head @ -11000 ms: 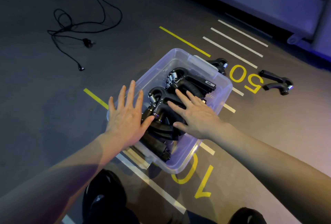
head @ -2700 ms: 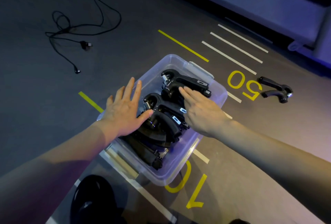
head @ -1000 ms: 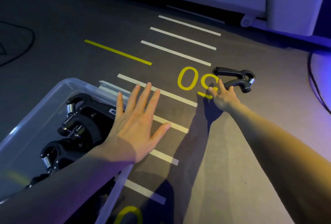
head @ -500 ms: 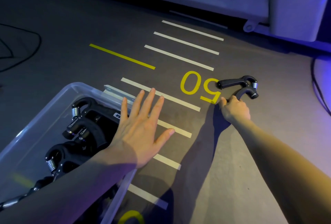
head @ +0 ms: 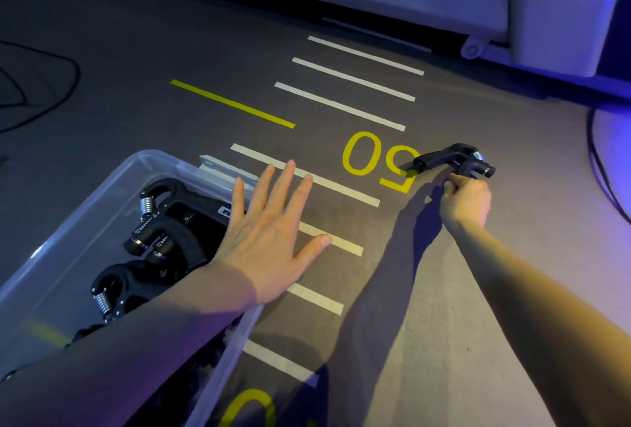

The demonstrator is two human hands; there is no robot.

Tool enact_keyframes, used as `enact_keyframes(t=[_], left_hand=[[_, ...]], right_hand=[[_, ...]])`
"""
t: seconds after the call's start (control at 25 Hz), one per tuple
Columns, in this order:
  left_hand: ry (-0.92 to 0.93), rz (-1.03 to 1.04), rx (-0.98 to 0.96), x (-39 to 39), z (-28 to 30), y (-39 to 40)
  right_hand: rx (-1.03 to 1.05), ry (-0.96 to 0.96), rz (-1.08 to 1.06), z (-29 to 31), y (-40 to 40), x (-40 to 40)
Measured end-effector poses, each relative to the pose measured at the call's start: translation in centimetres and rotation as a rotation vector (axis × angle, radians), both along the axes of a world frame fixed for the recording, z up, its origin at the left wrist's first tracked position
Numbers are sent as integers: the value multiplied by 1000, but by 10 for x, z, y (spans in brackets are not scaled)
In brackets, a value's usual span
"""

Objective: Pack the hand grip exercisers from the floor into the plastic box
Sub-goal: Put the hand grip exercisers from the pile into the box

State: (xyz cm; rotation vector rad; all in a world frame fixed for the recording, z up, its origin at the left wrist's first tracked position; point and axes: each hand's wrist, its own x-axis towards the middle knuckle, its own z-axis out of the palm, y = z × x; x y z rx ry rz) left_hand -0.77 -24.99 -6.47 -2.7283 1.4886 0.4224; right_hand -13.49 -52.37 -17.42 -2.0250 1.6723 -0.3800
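Observation:
A clear plastic box (head: pixel 85 201) sits at the lower left with several black hand grip exercisers (head: pixel 160 222) stacked inside. My left hand (head: pixel 269 242) hovers flat, fingers spread, over the box's right rim. One black hand grip exerciser (head: pixel 444 157) is at the right, beside the yellow "50" floor marking. My right hand (head: pixel 466 199) grips its nearer handle with curled fingers; the other handle and the spring end stick out beyond my knuckles.
White and yellow tape lines (head: pixel 345 105) cross the grey floor. A black cable (head: pixel 44 85) loops at the far left, another cable (head: pixel 601 167) runs along the right edge. A pale bench or machine base (head: pixel 553 17) stands at the top right.
My right hand has closed round the nearer handle of the exerciser and it has shifted slightly. My left hand stays spread over the box's rim.

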Motion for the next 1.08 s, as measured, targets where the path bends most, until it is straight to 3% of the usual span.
enact_keyframes(t=[0.32, 0.64, 0.84, 0.96, 1.08], left_hand=[[-6, -17, 15, -3, 1, 11], [-56, 38, 25, -9, 20, 84], [-132, 197, 39, 9, 26, 144], [-181, 272, 68, 18, 26, 183], [-187, 329, 108, 24, 25, 214]], right_hand=[[-182, -225, 182, 56, 51, -6], [-433, -543, 647, 131, 171, -9], [-548, -426, 985, 152, 229, 6], [-530, -294, 1161, 156, 260, 17], [-641, -81, 1313, 161, 284, 28]])
